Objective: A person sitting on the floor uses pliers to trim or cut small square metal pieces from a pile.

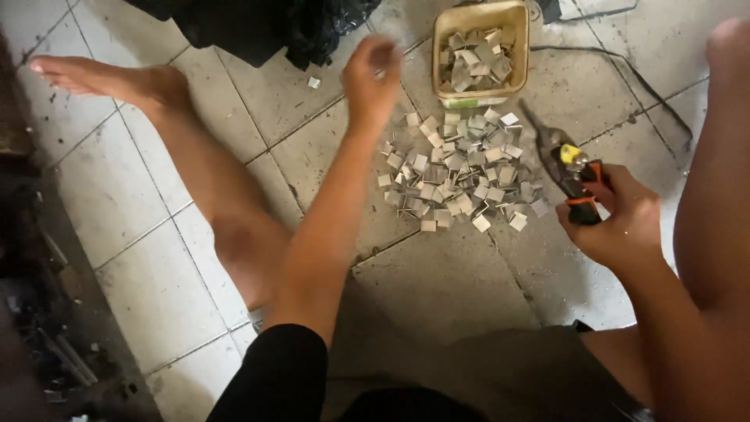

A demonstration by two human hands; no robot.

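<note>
Fingers of right hand (pixel 617 223) wrapped around snips (pixel 574 172) — stiff, heavy. Left hand (pixel 371 74) blurred, cannot tell. Metal bits (pixel 457 168) light, sharp-edged — pinch flat sides.

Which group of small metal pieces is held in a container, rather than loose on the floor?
The group in the cream plastic tub, beyond the loose pile spread on the floor tiles. Only those pieces sit inside walls.

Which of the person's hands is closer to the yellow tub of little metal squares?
Left. The left hand hovers just left of the yellow tub, blurred. The right hand, gripping orange-handled snips, is farther off, below it.
</note>
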